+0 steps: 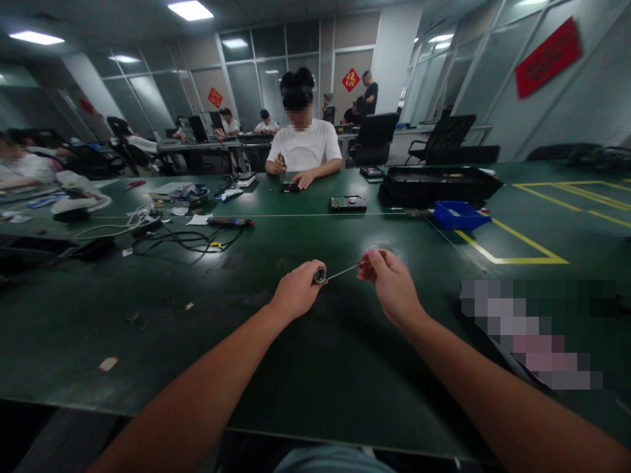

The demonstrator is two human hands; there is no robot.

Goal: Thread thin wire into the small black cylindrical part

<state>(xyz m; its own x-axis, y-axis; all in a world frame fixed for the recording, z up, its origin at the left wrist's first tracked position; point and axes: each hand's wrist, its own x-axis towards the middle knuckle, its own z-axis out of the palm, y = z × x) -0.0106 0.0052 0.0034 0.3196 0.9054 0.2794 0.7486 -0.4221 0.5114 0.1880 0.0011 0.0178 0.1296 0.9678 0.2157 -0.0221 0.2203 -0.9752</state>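
In the middle of the head view, my left hand (298, 289) is closed around a short dark cylinder (319, 275), whose round, silvery-rimmed end faces me. A thin metal rod (342, 272) spans the gap between my hands, slanting up to the right. Its right end is pinched in the fingers of my right hand (387, 279). Whether the rod is joined to the cylinder is hidden by my left fingers. Both hands are held above the green table (315, 368).
A hard drive (348, 203) lies beyond my hands, with a black tray (438, 187) and a blue bin (461, 215) to its right. An electric screwdriver (230, 222) and black cables (192, 242) lie left. Across the table, a co-worker (304, 144) handles a small device.
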